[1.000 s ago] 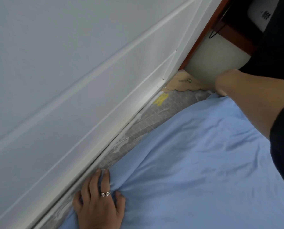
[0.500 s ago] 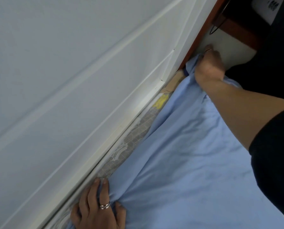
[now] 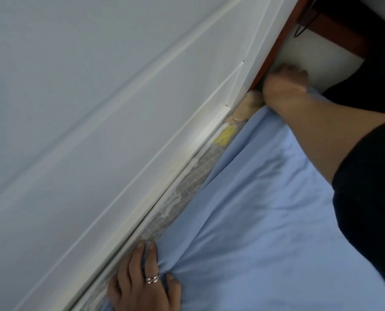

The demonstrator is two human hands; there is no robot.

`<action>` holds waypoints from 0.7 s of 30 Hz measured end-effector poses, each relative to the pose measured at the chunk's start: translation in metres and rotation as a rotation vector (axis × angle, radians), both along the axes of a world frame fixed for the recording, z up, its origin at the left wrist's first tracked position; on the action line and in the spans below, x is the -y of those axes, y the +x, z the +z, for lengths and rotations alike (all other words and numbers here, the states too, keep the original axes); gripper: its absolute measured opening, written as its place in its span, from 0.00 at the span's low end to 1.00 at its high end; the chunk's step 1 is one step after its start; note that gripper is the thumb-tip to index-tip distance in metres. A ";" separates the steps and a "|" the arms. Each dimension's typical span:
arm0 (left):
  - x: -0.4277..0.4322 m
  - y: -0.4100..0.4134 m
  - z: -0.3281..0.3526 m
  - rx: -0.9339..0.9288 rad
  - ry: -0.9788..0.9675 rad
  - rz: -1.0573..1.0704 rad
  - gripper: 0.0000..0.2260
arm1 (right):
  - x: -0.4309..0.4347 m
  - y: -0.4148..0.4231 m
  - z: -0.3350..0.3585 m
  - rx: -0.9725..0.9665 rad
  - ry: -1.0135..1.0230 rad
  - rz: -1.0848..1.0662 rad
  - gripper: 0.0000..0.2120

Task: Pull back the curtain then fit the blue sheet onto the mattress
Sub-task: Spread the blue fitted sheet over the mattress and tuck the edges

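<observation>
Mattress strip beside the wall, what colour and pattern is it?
The mattress is grey with a fine grid, one yellow patch; head view.

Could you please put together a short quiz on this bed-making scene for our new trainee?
1. Fill in: the right hand grips the blue sheet at the far ____ of the mattress.
2. Which one shows a ring? A) left hand B) right hand C) both.
3. True or false: the blue sheet hides the whole mattress.
Key: 1 corner; 2 A; 3 false, a bare patterned strip shows along its edge.
</observation>
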State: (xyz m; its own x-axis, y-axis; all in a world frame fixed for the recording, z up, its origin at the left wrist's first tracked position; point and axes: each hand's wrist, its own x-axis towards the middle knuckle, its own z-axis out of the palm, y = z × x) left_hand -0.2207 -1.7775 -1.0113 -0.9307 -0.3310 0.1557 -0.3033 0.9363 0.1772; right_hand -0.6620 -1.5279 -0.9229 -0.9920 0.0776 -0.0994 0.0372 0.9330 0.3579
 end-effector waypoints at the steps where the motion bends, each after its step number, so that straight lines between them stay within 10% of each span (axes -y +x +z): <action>1: -0.001 0.000 0.000 0.001 0.002 0.002 0.36 | 0.007 0.010 -0.001 -0.069 -0.052 0.036 0.14; 4: 0.001 -0.001 0.001 0.002 0.015 0.006 0.36 | 0.018 0.060 0.003 -0.162 -0.280 0.353 0.11; 7: 0.000 0.002 0.003 0.019 0.020 0.005 0.34 | 0.005 0.114 0.013 0.234 -0.436 0.781 0.17; 11: 0.001 0.002 0.004 0.045 0.033 0.006 0.34 | -0.009 0.130 0.025 0.454 -0.148 0.953 0.25; 16: 0.002 0.001 0.007 0.069 0.069 0.003 0.33 | 0.040 0.089 0.034 0.737 0.260 0.659 0.12; 21: 0.003 0.002 0.006 0.081 0.085 -0.007 0.34 | 0.060 0.078 0.023 0.325 0.163 0.592 0.07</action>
State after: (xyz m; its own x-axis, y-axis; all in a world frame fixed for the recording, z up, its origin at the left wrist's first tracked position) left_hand -0.2187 -1.7809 -1.0051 -0.9415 -0.3330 0.0514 -0.3132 0.9211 0.2313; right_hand -0.5839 -1.5881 -0.8998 -0.7936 -0.4284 -0.4320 -0.5947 0.6962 0.4021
